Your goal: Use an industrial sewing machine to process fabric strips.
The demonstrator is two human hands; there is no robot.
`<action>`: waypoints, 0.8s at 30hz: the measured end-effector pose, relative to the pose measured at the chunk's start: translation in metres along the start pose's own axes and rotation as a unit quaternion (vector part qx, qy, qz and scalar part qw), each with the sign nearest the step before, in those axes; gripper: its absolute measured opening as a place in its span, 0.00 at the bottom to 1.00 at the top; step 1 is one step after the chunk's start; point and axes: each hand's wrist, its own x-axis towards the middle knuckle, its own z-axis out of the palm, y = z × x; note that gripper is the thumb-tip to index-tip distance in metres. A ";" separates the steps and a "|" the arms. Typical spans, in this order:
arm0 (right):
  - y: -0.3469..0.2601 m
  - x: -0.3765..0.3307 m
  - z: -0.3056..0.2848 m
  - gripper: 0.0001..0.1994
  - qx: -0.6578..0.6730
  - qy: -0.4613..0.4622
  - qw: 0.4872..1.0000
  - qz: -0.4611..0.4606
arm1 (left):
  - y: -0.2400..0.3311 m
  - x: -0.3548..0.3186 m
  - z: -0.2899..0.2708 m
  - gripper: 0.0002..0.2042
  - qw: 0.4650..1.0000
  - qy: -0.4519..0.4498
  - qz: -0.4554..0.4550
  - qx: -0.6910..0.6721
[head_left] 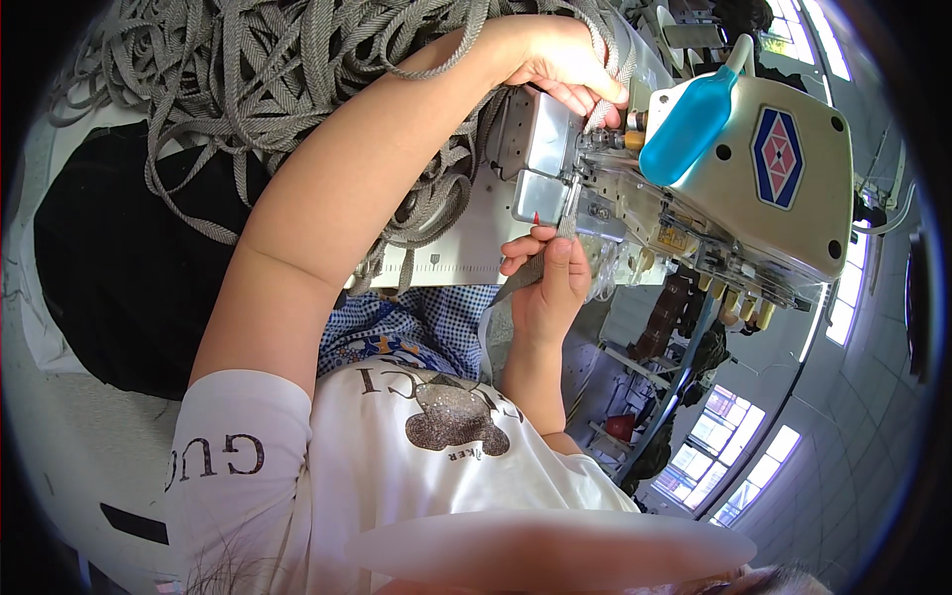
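Observation:
Both my hands are at a sewing machine (821,183) with a cream casing. My left arm reaches across to its far side, where my left hand (567,67) closes its fingers on grey herringbone webbing tape (599,117) beside the stitching parts. Nearer to me, my right hand (548,293) pinches the tape between thumb and fingers. Between the hands, the strip lies along the silver machine bed (543,193); the stitching point itself is too small to make out. Beyond my right hand's grip, the tape hangs down toward my lap.
A large tangled heap of the same webbing (248,74) covers the table's far left, with loops falling near my left arm. Black cloth (119,268) lies left. A blue squeeze bottle (689,129) rests against the casing. Shelving (640,362) stands beyond the machine, at right.

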 end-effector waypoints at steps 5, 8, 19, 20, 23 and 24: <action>0.001 0.000 -0.001 0.13 0.005 -0.002 1.000 0.000 | -0.001 0.000 0.000 0.14 1.000 0.003 0.000 0.008; 0.001 0.000 -0.002 0.14 0.007 -0.006 1.000 0.000 | -0.002 0.001 0.000 0.14 1.000 0.000 0.005 0.008; -0.002 0.000 -0.006 0.15 0.024 -0.014 0.999 0.016 | 0.008 -0.004 -0.004 0.08 0.998 -0.007 -0.024 -0.057; -0.003 0.000 -0.006 0.16 0.032 -0.016 0.999 0.022 | 0.007 -0.004 -0.004 0.08 0.998 -0.007 -0.024 -0.057; -0.005 0.000 -0.007 0.16 0.047 -0.019 0.998 0.034 | 0.005 -0.004 -0.006 0.08 0.999 -0.020 -0.008 -0.048; -0.004 0.000 -0.007 0.17 0.048 -0.019 0.998 0.035 | 0.006 -0.004 -0.006 0.08 0.999 -0.020 -0.008 -0.048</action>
